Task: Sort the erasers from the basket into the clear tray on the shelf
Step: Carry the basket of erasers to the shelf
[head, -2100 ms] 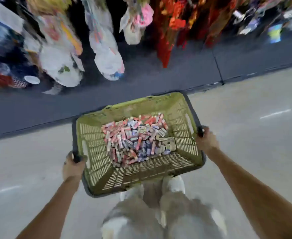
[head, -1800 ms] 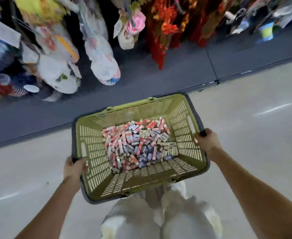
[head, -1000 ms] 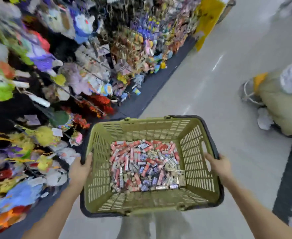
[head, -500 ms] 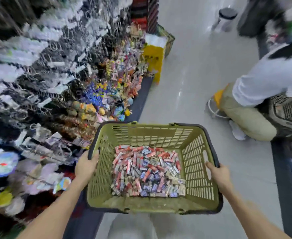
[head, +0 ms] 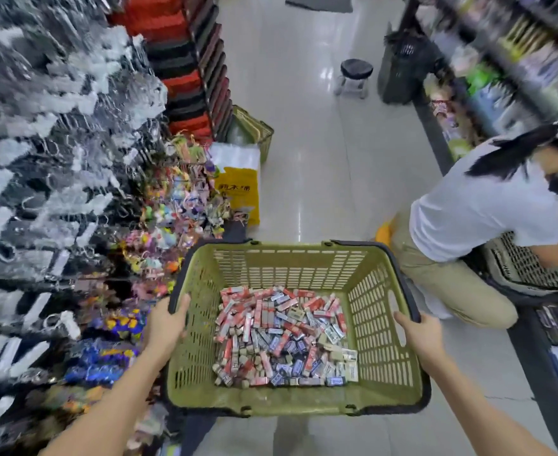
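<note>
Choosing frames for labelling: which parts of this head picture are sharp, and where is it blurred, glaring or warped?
Head view: the basket, the erasers, the left hand and the right hand are fairly sharp; the hanging goods at left and the shelf at right are smeared by blur; the floor carries pale glare streaks; the wide lens bows straight edges.

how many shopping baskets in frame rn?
3. A green basket of erasers, gripped by the left hand and right hand; an olive basket by the left racks; a grey basket beside the kneeling person. The dark shape by the stool is too blurred to call.
</note>
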`<state>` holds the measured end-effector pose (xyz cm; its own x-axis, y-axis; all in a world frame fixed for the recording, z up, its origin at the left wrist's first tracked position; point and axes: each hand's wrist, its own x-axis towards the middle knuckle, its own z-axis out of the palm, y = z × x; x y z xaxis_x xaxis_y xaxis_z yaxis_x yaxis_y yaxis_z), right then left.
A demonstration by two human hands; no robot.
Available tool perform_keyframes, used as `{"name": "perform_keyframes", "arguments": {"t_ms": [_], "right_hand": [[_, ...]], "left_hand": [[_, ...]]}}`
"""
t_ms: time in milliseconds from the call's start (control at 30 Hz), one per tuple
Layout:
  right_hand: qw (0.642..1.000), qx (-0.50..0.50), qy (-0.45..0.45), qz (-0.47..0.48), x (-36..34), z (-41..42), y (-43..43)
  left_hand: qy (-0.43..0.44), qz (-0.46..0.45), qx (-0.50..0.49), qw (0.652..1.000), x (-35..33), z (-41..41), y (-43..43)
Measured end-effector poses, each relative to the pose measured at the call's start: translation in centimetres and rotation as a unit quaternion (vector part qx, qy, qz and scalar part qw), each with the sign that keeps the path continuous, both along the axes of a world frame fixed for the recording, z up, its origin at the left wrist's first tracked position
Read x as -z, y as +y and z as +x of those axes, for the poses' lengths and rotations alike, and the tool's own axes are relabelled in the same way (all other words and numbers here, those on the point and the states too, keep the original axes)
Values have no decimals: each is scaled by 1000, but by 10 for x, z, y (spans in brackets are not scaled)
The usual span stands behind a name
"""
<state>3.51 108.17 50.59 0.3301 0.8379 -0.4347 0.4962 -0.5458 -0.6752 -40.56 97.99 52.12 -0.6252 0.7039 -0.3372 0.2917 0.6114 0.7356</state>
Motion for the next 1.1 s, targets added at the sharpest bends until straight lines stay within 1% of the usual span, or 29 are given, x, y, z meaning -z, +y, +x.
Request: {"name": "perform_keyframes", "arguments": {"t_ms": [100,233,367,467,600,733,867,967,1100], "right_hand": [[999,32,7,-9,-10,-21,65],[998,54,9,12,-18,-42,151],[999,50,-3,13,-14,-55,253],[999,38,-13,15,-14,-63,341],[1000,19,18,11,-16,-67,461],[999,22,11,21,-26,-77,575],[1000,14,-4,25,-33,-84,680],[1000,20,17,14,-29,-87,760],[998,49,40,27,-25,-88,861]], "left_hand": [[0,3,20,1000,-9,-24,85],[23,2,45,999,-18,-45,196],[16,-9,60,998,-13,-62,309],[20,-7,56,998,-11,-66,393],[-2,-1,49,999,-20,-68,500],[10,13,36,999,-29,-74,605],[54,-22,6,998,-31,-83,710],[82,-31,19,996,-23,-87,799],[62,-28,38,997,-12,-88,918]]}}
